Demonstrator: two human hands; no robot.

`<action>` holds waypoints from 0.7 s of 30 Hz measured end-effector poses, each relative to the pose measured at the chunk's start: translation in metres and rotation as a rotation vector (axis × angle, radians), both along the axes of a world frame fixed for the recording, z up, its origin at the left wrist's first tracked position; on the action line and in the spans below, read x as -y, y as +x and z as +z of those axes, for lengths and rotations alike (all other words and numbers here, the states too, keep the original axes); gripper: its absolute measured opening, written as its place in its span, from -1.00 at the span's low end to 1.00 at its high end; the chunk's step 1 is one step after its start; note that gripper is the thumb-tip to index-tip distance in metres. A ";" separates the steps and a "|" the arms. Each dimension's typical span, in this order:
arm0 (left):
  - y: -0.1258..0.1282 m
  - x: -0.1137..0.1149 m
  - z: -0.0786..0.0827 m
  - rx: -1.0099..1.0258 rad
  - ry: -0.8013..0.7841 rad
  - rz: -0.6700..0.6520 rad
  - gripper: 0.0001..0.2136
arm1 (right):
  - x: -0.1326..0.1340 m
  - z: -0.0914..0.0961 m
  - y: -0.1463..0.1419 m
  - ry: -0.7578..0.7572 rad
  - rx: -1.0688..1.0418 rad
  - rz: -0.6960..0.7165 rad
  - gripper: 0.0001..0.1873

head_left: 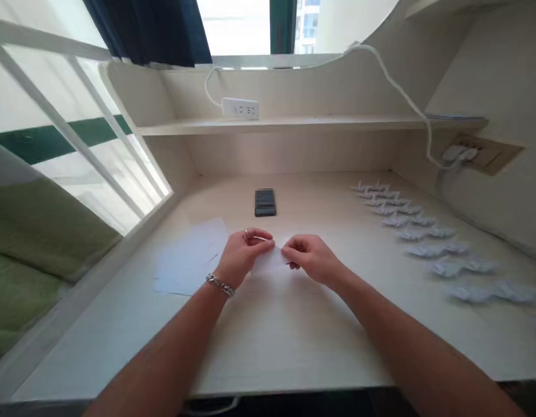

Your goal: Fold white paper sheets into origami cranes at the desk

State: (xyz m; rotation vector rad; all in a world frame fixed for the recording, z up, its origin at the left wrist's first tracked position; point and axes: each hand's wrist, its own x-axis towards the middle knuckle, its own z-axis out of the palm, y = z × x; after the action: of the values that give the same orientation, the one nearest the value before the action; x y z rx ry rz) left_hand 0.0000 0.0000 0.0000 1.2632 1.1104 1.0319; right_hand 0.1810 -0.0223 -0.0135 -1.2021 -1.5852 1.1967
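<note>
A small white sheet of paper (271,259) is held between both hands above the middle of the desk. My left hand (241,255), with a ring and a metal wrist chain, pinches its left edge. My right hand (309,258) pinches the right edge with curled fingers. The paper is partly hidden by my fingers, so its folds cannot be made out.
A stack of white sheets (192,260) lies left of my hands. A dark phone (265,202) lies further back. Several folded paper figures (424,234) run in two rows along the right. A power strip (240,108) sits on the shelf; a wall socket (471,153) with plugs is at right.
</note>
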 end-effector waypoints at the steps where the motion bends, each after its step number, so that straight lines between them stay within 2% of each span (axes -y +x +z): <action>1: 0.001 0.001 0.001 0.017 0.002 0.004 -0.73 | 0.000 0.001 0.000 0.002 -0.012 0.001 -0.85; 15: 0.003 0.001 0.002 0.178 0.020 0.039 -0.67 | -0.002 0.000 0.000 0.052 -0.037 -0.046 -0.81; 21: 0.002 0.002 0.003 0.039 0.044 0.013 -0.66 | -0.001 0.001 0.001 0.053 -0.035 -0.051 -0.80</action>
State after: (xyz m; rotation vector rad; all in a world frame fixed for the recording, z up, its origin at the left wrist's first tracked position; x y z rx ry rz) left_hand 0.0021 -0.0023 0.0027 1.2667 1.0725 1.0913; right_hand 0.1820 -0.0210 -0.0125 -1.1744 -1.5416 1.1307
